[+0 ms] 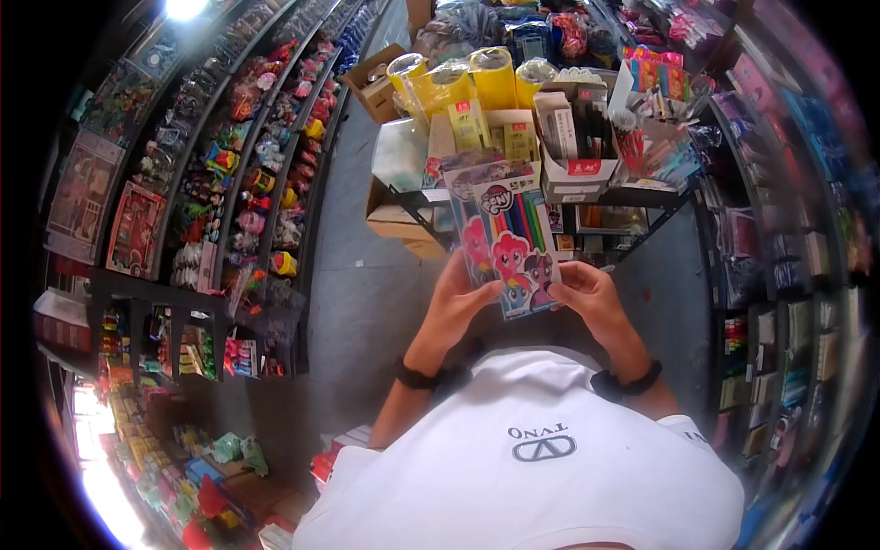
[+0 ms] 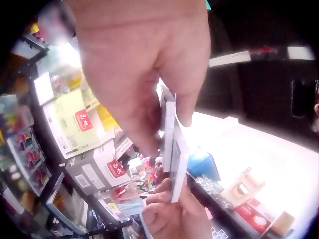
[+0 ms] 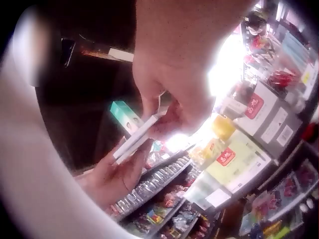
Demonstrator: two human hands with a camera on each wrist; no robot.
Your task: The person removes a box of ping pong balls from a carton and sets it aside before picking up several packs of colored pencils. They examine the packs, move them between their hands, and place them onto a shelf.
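Observation:
Two flat pony-printed pencil packs are held up in front of the white shirt. The front pack (image 1: 524, 240) shows cartoon ponies and a row of coloured sticks; the other pack (image 1: 466, 229) lies behind it, offset to the left and mostly hidden. My left hand (image 1: 456, 295) grips the packs' left side, thumb across the front. On the right edge, my right hand (image 1: 591, 298) pinches the front pack, thumb near its lower corner. Seen edge-on in the left wrist view, the pack edges (image 2: 173, 134) stand side by side between both hands.
Ahead stands a rack with cardboard boxes (image 1: 576, 170), yellow rolls (image 1: 493, 75) and a pen box (image 1: 653, 137). Shelves of bagged toys (image 1: 247, 174) line the left, and stationery shelves (image 1: 779, 247) the right. Grey floor (image 1: 357, 302) lies between them.

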